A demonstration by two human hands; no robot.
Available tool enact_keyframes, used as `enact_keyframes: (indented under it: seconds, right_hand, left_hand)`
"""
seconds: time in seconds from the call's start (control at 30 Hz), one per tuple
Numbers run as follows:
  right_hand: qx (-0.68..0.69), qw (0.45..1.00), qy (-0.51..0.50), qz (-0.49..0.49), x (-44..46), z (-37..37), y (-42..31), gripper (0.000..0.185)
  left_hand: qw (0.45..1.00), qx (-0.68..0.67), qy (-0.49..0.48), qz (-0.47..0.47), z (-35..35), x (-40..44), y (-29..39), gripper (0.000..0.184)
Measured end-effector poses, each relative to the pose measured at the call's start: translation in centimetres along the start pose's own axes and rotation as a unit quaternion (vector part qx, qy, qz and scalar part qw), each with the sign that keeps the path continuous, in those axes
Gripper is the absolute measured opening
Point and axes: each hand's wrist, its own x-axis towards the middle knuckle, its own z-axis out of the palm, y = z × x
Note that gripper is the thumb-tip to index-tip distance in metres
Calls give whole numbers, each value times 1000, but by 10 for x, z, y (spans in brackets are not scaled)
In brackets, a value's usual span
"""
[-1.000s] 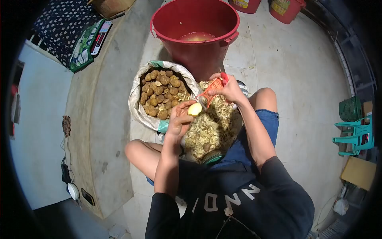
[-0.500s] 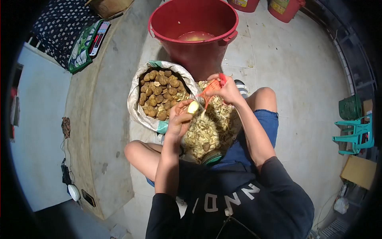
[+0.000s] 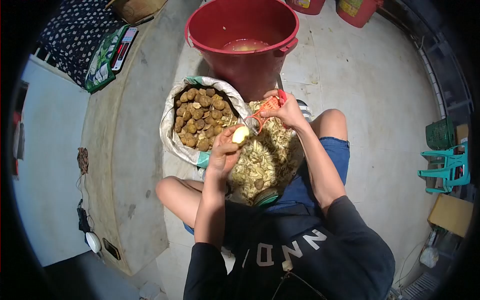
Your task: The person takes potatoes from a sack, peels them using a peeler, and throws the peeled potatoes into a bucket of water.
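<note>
Pinched in the fingers of my left hand (image 3: 223,152) is a pale, mostly peeled potato (image 3: 240,135). My right hand (image 3: 287,110) is wrapped round an orange peeler (image 3: 267,111), its head just right of the potato; I cannot tell whether the blade touches it. Beneath both hands lies a heap of potato peels (image 3: 260,165), with one brown potato (image 3: 259,184) on its near side. An open white sack (image 3: 172,142) of unpeeled potatoes (image 3: 200,117) stands to the left of my hands.
A large red tub (image 3: 240,70) with some liquid and pale pieces stands beyond the peels. Two smaller red buckets (image 3: 356,12) are at the back right. A ledge (image 3: 140,150) runs along the left, bearing a scale (image 3: 124,50). Teal plastic stools (image 3: 445,170) stand far right.
The peeler has tilted and shifted slightly as my right hand turned. In my left hand the potato has rotated a little and shows a wider pale face.
</note>
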Motion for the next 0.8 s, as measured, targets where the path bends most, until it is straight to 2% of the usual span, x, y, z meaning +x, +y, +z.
enact_keyframes:
  seconds: [0.03,0.07,0.1,0.17,0.23,0.27,0.3,0.37,0.4,0.43,0.5,0.53,0.57,0.63,0.67,0.7,0.77,0.8]
  right_hand:
    - [16,999,32,40,5,-3,0,50]
    - [11,1000,11,-22,2,-2,4,52]
    - [-4,999,-18,-43,-9,7,-19,52]
    - [-33,996,-20,-75,-12,16,-21,52]
    - [2,999,30,-15,5,-3,11,52]
    - [-23,998,48,25,7,-9,15,50]
    - [-24,998,47,22,3,-5,4,50]
    - [57,996,-56,-31,-14,13,-26,48]
    - [-78,988,-32,-130,-13,17,-23,47]
    - [-78,988,-31,-130,-6,9,-9,47]
    - [-27,999,32,-5,8,-5,6,48]
    - [4,999,42,20,5,-6,0,47]
    - [4,999,41,18,-1,-3,-2,47]
    - [27,998,-46,-46,-16,17,-31,46]
    - [-62,993,-25,-92,-12,14,-23,46]
    - [-62,994,-24,-90,-8,7,-9,46]
    - [14,998,39,57,5,-9,10,54]
    - [44,998,28,43,4,-8,9,54]
  left_hand:
    - [998,-63,-14,-9,-1,3,1,62]
    - [998,-54,7,-8,-2,3,1,63]
    - [998,-54,9,-8,0,2,1,63]
    - [997,73,33,8,7,0,2,64]
    - [998,65,14,8,-4,-1,-3,64]
    - [1000,23,10,-7,-5,-1,-1,64]
    - [1000,-18,7,-25,-6,1,1,63]
    - [999,-27,15,-38,3,0,4,63]
    - [1000,17,15,-15,3,0,2,63]
    - [998,60,13,11,2,2,0,63]
    - [999,50,14,-4,-8,2,-4,64]
    - [1000,-6,1,-9,-5,2,-3,64]
    - [998,-63,-8,-16,-2,1,-2,65]
    - [999,-49,5,-22,1,0,-2,65]
    - [999,-41,-5,-10,5,3,-2,63]
    - [999,-34,-15,1,8,3,-2,62]
    - [1000,-17,-3,11,0,5,-5,65]
    - [1000,-30,-5,4,3,4,-3,65]
